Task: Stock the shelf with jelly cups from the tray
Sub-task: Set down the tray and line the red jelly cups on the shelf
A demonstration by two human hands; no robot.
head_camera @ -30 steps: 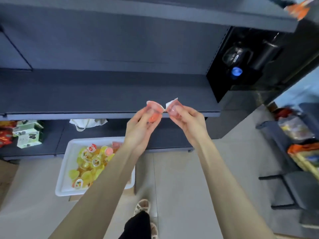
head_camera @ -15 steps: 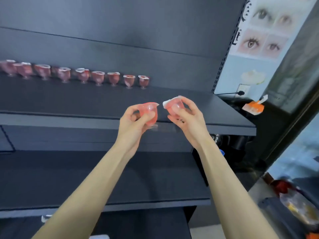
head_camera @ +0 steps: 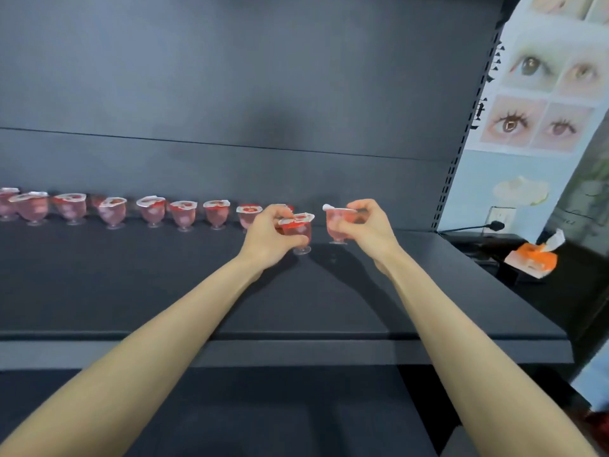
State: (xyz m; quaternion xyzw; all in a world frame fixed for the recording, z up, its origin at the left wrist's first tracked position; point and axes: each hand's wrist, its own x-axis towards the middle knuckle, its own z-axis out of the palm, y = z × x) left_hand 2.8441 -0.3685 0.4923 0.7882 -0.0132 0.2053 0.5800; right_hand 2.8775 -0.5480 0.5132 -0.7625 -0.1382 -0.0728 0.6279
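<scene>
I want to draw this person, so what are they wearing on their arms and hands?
Nothing shows: the bare left hand and bare right hand have no gloves, rings or watch in view, and the left forearm and right forearm are uncovered, with no sleeves showing.

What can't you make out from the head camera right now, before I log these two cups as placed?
Tray: outside the head view, so remaining stock is unknown.
Row of cups: cut off by the left edge; no full count.
Row's right end: hidden behind the left hand.
Left cup and right cup: bases blurred, so contact with the shelf is unclear.
</scene>
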